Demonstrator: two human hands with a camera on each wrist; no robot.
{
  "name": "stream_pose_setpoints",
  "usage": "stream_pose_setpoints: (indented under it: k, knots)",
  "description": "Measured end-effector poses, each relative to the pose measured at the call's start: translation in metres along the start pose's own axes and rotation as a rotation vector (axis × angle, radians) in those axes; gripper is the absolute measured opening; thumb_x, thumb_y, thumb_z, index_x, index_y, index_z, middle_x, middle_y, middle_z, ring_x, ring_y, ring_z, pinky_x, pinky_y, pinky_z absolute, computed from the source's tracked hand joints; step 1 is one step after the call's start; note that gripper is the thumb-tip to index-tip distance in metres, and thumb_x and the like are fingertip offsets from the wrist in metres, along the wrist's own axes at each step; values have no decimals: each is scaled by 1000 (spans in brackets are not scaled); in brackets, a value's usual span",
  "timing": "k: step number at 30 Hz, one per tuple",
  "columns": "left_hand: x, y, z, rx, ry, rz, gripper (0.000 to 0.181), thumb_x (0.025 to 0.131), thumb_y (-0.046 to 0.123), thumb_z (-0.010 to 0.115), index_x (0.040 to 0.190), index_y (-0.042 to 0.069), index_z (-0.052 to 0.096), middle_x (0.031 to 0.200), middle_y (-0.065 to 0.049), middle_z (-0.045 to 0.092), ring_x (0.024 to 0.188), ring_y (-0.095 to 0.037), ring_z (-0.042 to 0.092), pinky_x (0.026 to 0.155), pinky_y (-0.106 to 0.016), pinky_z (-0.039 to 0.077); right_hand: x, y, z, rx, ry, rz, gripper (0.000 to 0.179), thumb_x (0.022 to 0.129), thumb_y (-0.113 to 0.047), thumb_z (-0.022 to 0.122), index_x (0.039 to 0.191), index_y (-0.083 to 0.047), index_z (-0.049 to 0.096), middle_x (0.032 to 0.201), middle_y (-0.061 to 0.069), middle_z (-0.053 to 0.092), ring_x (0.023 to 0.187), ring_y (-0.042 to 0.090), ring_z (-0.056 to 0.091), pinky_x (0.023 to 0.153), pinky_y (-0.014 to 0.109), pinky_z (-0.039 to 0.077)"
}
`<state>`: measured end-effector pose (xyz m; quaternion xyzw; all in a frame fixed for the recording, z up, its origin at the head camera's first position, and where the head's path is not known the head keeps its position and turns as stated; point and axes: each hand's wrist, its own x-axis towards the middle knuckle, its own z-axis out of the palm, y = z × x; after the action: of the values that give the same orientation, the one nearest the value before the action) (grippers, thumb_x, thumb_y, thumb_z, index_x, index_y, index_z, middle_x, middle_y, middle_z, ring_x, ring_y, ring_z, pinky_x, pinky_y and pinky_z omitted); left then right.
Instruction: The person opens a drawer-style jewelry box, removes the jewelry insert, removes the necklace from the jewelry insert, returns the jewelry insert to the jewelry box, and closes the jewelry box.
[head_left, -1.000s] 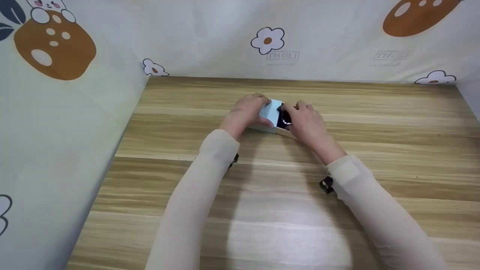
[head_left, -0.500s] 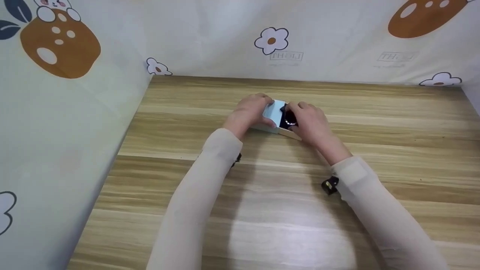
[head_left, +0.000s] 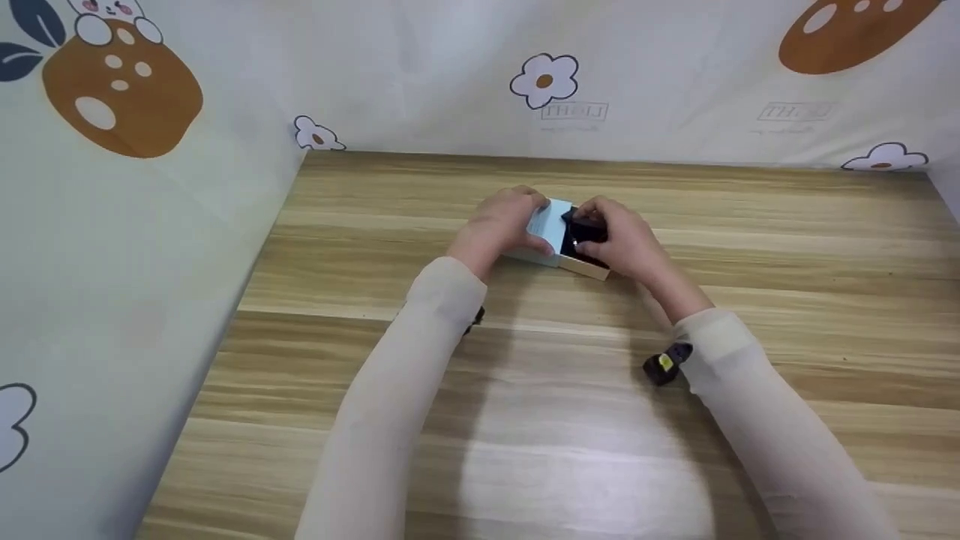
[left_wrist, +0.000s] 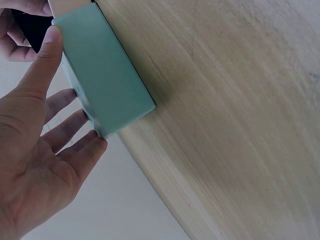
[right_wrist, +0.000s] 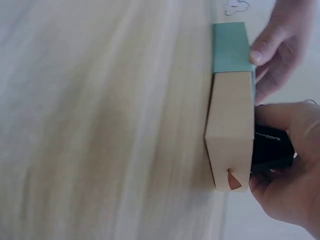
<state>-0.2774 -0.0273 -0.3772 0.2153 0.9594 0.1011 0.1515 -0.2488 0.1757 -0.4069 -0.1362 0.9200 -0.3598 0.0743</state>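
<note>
A pale blue-green box sleeve [head_left: 549, 219] lies on the wooden table with its beige drawer [head_left: 585, 267] slid partway out to the right. My left hand [head_left: 504, 217] grips the sleeve, thumb on one long side and fingertips on the opposite side, as the left wrist view shows. With thumb and fingers, my right hand [head_left: 628, 238] pinches a glossy black object [right_wrist: 272, 150] with small pale lettering, sticking up out of the drawer. Its lower part is hidden behind the drawer wall. Black lining shows inside the drawer. A small brown pull tab [right_wrist: 233, 180] hangs from the drawer's end.
The wood-grain table [head_left: 375, 352] runs back to a pale wall covering [head_left: 420, 75] printed with flowers and orange fruit. Another stretch of covering [head_left: 135, 247] stands along the left table edge. A small black device [head_left: 664, 364] sits at the right cuff.
The right hand has shifted its grip and lifted, raising and tilting the black object out of the drawer. More of the drawer's front shows. The left hand stays on the sleeve.
</note>
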Motion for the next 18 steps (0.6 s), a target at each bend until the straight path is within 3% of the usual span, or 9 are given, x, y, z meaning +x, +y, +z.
stream_pose_setpoints:
  k: [9, 18]
  knots:
    - [-1, 1, 1, -15, 7, -7, 80, 82, 45, 80, 147, 12, 47, 155, -10, 44, 143, -28, 42, 120, -39, 34, 1, 4, -9, 232, -51, 77, 35, 95, -1, 59, 129, -2, 56, 131, 20, 59, 121, 30, 54, 109, 45, 39]
    - [-1, 2, 0, -32, 3, -17, 81, 81, 44, 81, 148, 12, 47, 155, -9, 43, 144, -28, 40, 120, -39, 33, 3, 9, -11, 304, -20, 87, 31, 97, -6, 56, 128, -1, 61, 135, 18, 59, 123, 28, 53, 109, 42, 40]
